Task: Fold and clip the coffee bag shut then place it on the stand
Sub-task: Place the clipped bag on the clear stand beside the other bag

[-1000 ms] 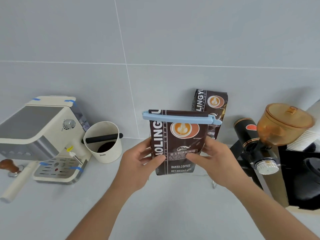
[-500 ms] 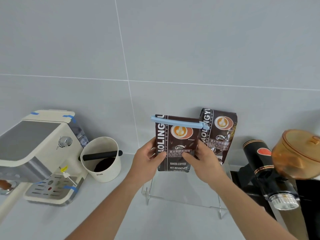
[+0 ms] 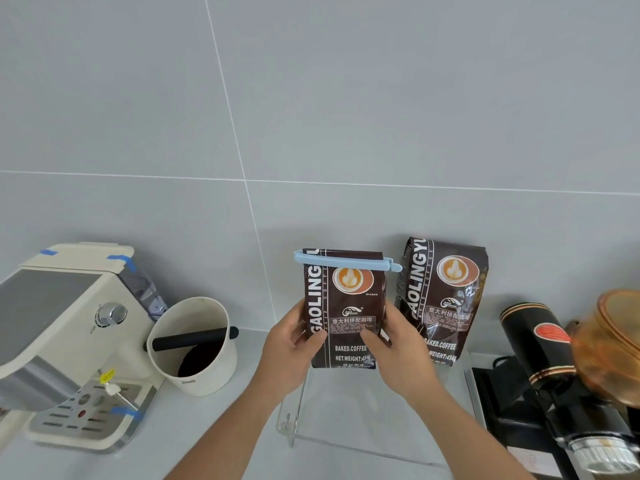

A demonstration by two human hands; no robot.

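Observation:
A dark brown coffee bag [image 3: 346,303] stands upright between both hands, its folded top pinched under a long light-blue clip [image 3: 346,262]. My left hand [image 3: 294,344] grips the bag's left edge with the thumb on the front. My right hand [image 3: 398,348] grips the right edge the same way. The bag's bottom is at the back left of a clear acrylic stand [image 3: 346,427]; I cannot tell whether it touches it. A second, identical coffee bag [image 3: 446,299] stands on the stand's right side against the wall.
A cream espresso machine [image 3: 65,341] sits at the left, with a white knock box [image 3: 194,348] beside it. A black coffee grinder [image 3: 540,362] with an amber hopper [image 3: 613,344] fills the right edge. Grey tiled wall behind.
Both hands have carried the clipped bag away from me toward the wall and down to the stand's left side, beside the second bag. The camera has tilted, showing more of the stand.

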